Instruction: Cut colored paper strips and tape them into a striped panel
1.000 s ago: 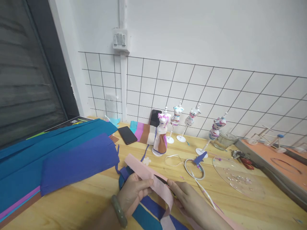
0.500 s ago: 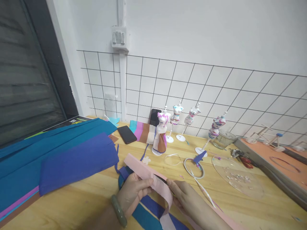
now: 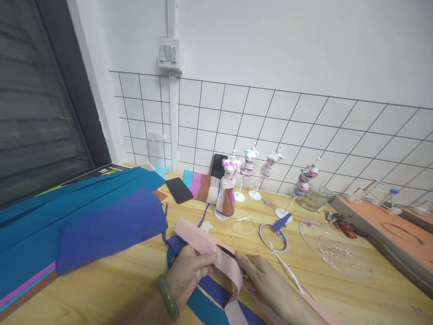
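My left hand (image 3: pixel 191 269), wearing a green bangle (image 3: pixel 168 298), pinches a pink crepe paper strip (image 3: pixel 196 237) between thumb and fingers. My right hand (image 3: pixel 264 275) is closed on scissors (image 3: pixel 226 251); their dark blades lie along the pink paper, and the handles are mostly hidden by my fingers. A narrower pink piece curls down between my hands. Beneath it lie a blue strip (image 3: pixel 216 291) and a teal strip (image 3: pixel 204 309) on the wooden table. Beyond my hands stands a small dress form (image 3: pixel 230 174) with a brown, white and purple skirt.
Folded blue paper (image 3: pixel 111 230) and teal sheets (image 3: pixel 30 234) cover the left side. Behind are a phone (image 3: pixel 179 190) and more small dress forms. A tape roll (image 3: pixel 287 243), a clear plate (image 3: pixel 331 264) with small beads and an orange-lined tray (image 3: pixel 389 221) lie to the right.
Hardly anything differs. The far end of the pink strip has shifted very slightly left, while both hands keep their places and grips.
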The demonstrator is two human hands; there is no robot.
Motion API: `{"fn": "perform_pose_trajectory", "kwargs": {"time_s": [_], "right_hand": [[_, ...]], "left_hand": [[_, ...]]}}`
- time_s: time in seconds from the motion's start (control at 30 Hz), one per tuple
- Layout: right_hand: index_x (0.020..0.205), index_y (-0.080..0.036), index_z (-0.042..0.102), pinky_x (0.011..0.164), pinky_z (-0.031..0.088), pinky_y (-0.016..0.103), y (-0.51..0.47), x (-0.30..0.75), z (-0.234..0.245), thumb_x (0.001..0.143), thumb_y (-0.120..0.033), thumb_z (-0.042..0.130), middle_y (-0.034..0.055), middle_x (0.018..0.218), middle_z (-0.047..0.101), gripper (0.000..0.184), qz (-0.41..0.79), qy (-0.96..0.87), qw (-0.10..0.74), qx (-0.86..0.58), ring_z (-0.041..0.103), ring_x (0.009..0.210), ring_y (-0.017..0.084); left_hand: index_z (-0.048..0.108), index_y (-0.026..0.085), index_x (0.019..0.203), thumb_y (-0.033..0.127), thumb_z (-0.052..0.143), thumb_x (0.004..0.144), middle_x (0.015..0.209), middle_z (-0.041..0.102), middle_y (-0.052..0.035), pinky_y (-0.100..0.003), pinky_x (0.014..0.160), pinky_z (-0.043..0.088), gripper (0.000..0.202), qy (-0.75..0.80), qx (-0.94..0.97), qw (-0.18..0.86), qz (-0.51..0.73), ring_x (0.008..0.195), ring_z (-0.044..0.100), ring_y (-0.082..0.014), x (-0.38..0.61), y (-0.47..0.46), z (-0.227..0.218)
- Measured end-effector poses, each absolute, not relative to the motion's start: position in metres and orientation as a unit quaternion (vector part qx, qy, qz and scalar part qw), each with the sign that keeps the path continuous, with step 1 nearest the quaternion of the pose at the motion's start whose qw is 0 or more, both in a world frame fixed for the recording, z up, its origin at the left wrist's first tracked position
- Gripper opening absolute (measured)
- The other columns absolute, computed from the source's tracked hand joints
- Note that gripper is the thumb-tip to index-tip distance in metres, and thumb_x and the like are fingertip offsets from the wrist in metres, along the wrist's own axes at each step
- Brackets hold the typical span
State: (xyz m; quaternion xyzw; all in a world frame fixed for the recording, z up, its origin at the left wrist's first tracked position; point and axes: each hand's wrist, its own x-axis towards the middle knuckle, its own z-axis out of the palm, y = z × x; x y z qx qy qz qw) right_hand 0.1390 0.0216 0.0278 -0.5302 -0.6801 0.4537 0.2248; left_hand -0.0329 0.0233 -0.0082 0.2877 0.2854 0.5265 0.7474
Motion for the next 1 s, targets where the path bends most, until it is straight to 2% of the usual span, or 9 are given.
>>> {"fn": "perform_pose_trajectory", "kwargs": {"time_s": [0.17,0.33,0.5,0.57,0.67,0.77,0.87,1.0], "right_hand": [[0.06,-0.023,0.027,0.049,0.029,0.023,0.03,0.141,0.026,0.082,-0.07,0.034,-0.0059,0.06,0.022,0.052,0.481,-0.682,0.21,-0.509,0.023,0.054,0.011],[0.059,-0.023,0.03,0.046,0.024,0.022,0.031,0.132,0.033,0.08,-0.071,0.038,-0.0075,0.056,0.022,0.053,0.543,-0.641,0.224,-0.495,0.019,0.05,0.009],[0.056,-0.023,0.03,0.044,0.018,0.023,0.038,0.129,0.035,0.085,-0.063,0.038,-0.0098,0.048,0.018,0.05,0.503,-0.643,0.179,-0.549,0.016,0.045,0.008],[0.057,-0.023,0.033,0.044,0.019,0.023,0.042,0.131,0.034,0.085,-0.059,0.041,-0.0094,0.048,0.019,0.046,0.483,-0.664,0.171,-0.545,0.018,0.045,0.008],[0.062,-0.021,0.042,0.046,0.024,0.022,0.045,0.134,0.029,0.081,-0.053,0.051,-0.0067,0.053,0.031,0.038,0.436,-0.716,0.18,-0.515,0.029,0.049,0.01],[0.063,-0.021,0.045,0.049,0.029,0.021,0.047,0.136,0.025,0.08,-0.051,0.053,-0.0044,0.055,0.038,0.035,0.411,-0.735,0.183,-0.507,0.038,0.053,0.011],[0.061,-0.021,0.045,0.047,0.031,0.021,0.047,0.136,0.024,0.082,-0.052,0.05,-0.0048,0.051,0.036,0.038,0.42,-0.721,0.168,-0.525,0.039,0.051,0.012],[0.058,-0.021,0.043,0.045,0.028,0.022,0.045,0.135,0.028,0.083,-0.057,0.046,-0.0067,0.048,0.03,0.044,0.456,-0.673,0.151,-0.563,0.033,0.046,0.01]], "left_hand": [[0.064,0.014,0.1,0.016,0.077,0.065,0.1,0.072,-0.0118,-0.036,0.085,0.05,0.037,0.307,0.277,0.74,0.531,0.095,0.067,-0.0252,-0.032,0.023,-0.007],[0.066,0.011,0.088,0.02,0.076,0.066,0.09,0.073,-0.0135,-0.036,0.08,0.05,0.026,0.308,0.294,0.734,0.53,0.088,0.068,-0.0256,-0.035,0.026,-0.009],[0.067,0.01,0.086,0.024,0.076,0.066,0.084,0.073,-0.0138,-0.035,0.076,0.05,0.026,0.331,0.298,0.724,0.526,0.081,0.069,-0.025,-0.037,0.027,-0.009],[0.067,0.009,0.085,0.024,0.076,0.067,0.085,0.073,-0.0141,-0.034,0.077,0.049,0.025,0.334,0.3,0.723,0.526,0.081,0.069,-0.0247,-0.038,0.027,-0.009],[0.067,0.01,0.084,0.025,0.077,0.066,0.086,0.073,-0.0136,-0.035,0.078,0.049,0.025,0.338,0.299,0.719,0.528,0.084,0.068,-0.0246,-0.038,0.027,-0.011],[0.066,0.011,0.083,0.024,0.078,0.063,0.085,0.073,-0.0126,-0.035,0.076,0.049,0.027,0.344,0.294,0.716,0.532,0.082,0.068,-0.0246,-0.038,0.028,-0.013],[0.066,0.011,0.082,0.024,0.079,0.061,0.084,0.073,-0.0121,-0.036,0.076,0.05,0.028,0.348,0.289,0.713,0.535,0.081,0.068,-0.0249,-0.038,0.029,-0.013],[0.066,0.01,0.082,0.025,0.079,0.061,0.083,0.073,-0.0128,-0.038,0.077,0.05,0.029,0.35,0.291,0.715,0.53,0.08,0.068,-0.0254,-0.037,0.029,-0.011]]}}
